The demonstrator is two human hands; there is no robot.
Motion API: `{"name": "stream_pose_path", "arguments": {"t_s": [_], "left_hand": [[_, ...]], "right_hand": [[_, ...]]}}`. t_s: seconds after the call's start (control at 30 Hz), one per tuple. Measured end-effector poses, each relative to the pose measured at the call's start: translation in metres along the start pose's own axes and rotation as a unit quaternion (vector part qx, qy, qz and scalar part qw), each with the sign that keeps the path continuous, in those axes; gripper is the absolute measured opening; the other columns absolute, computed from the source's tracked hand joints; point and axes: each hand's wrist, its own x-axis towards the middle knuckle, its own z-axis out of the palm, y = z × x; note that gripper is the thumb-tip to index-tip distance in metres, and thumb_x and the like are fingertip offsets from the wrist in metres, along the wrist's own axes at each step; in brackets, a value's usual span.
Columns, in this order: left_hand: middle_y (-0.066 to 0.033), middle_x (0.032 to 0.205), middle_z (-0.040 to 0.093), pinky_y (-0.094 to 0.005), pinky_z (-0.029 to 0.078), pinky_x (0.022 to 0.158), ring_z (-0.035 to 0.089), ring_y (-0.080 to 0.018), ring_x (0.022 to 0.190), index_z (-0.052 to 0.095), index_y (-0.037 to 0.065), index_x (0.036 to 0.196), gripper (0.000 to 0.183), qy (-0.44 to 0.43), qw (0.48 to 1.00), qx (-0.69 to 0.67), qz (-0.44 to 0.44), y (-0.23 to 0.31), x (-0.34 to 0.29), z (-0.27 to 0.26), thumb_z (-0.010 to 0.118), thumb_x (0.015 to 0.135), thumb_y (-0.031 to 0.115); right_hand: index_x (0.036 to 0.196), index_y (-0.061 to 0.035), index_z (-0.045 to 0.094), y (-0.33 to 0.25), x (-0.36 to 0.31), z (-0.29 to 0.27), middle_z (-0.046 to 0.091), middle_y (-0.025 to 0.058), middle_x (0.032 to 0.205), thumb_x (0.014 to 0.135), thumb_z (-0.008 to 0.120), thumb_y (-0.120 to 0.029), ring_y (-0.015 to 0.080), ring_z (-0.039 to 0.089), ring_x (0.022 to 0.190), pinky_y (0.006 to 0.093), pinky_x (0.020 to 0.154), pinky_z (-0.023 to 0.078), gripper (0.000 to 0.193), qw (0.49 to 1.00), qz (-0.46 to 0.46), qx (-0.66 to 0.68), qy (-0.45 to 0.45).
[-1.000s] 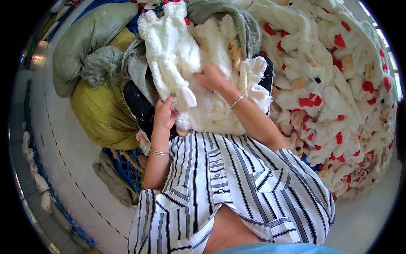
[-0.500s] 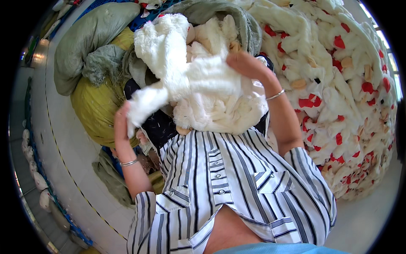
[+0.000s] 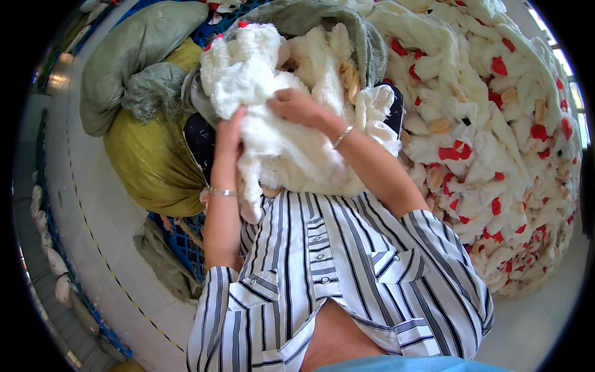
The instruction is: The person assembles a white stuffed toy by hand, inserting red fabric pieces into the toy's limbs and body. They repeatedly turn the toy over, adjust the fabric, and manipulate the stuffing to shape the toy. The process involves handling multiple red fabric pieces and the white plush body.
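Note:
A white fluffy plush toy skin [image 3: 248, 80] lies over my lap, limp and unstuffed-looking, with small red bits at its top end. My right hand [image 3: 297, 106] is closed on its middle, fingers pinching the fur. Just to the left, my left hand [image 3: 229, 133] grips the edge of the same skin, its fingertips partly sunk in the fur. A narrow limb of it hangs down toward my shirt. Under and behind lie more cream plush pieces [image 3: 322, 59], some with tan patches, in the mouth of a grey-green woven sack [image 3: 365, 37].
A tall heap of white plush pieces [image 3: 483, 124] with red and tan parts rises on my right. At left sit a stuffed grey-green sack [image 3: 136, 53] and a bulging yellow-green sack [image 3: 155, 167]. A blue plastic crate [image 3: 186, 245] shows below them.
My hands have come together: the right moved left and slightly down, the left moved up and right. The plush skin's outstretched limb now hangs down between my arms.

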Motion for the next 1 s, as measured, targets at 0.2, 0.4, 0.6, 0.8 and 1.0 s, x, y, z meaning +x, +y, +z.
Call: {"name": "stream_pose_path", "arguments": {"t_s": [0.2,0.4,0.6,0.8,1.0], "left_hand": [[-0.0127,0.110,0.068,-0.0308,0.053,0.081,0.066,-0.0194,0.094,0.059,-0.009,0.120,0.043,-0.087,0.992,-0.016,0.092,0.055,-0.056,-0.009,0.062,0.094,0.025],[-0.0102,0.110,0.065,-0.0272,0.049,0.082,0.062,-0.0147,0.093,0.059,-0.005,0.121,0.045,-0.259,0.956,0.053,0.126,0.089,-0.112,-0.028,0.059,0.097,0.034],[-0.0065,0.085,0.064,-0.0228,0.041,0.055,0.053,-0.0091,0.063,0.060,0.001,0.101,0.037,-0.265,0.946,0.012,0.185,0.097,-0.070,-0.061,0.049,0.101,0.036],[-0.0098,0.090,0.065,-0.0230,0.042,0.055,0.055,-0.0118,0.062,0.061,0.003,0.098,0.024,-0.137,0.971,-0.127,0.148,0.086,-0.060,-0.069,0.049,0.101,0.024],[-0.0056,0.089,0.065,-0.0202,0.042,0.054,0.056,-0.0085,0.065,0.061,0.004,0.103,0.021,-0.169,0.978,-0.055,0.113,0.055,-0.053,-0.045,0.051,0.101,0.022]], "right_hand": [[0.086,-0.0018,0.058,-0.038,-0.026,-0.053,0.055,0.0016,0.071,0.093,0.064,-0.030,0.0110,0.050,0.064,0.0316,0.057,0.043,0.030,0.998,-0.035,-0.019,-0.049],[0.102,0.0045,0.063,-0.120,-0.066,-0.029,0.068,0.0173,0.084,0.080,0.075,-0.029,0.0246,0.064,0.073,0.0392,0.068,0.050,0.042,0.945,-0.129,-0.084,-0.289],[0.099,0.0028,0.068,-0.077,-0.032,-0.048,0.069,0.0131,0.080,0.095,0.050,-0.022,0.0167,0.063,0.065,0.0303,0.067,0.054,0.031,0.922,-0.118,0.006,-0.368],[0.130,0.0011,0.051,0.017,0.032,-0.308,0.064,0.0132,0.112,0.101,0.045,-0.029,0.0219,0.064,0.101,0.0341,0.091,0.050,0.043,0.682,-0.179,0.516,0.487],[0.106,-0.0010,0.069,0.032,0.041,-0.126,0.068,0.0074,0.097,0.085,0.070,-0.043,0.0180,0.063,0.098,0.0265,0.080,0.050,0.047,0.980,-0.061,0.143,0.124]]}}
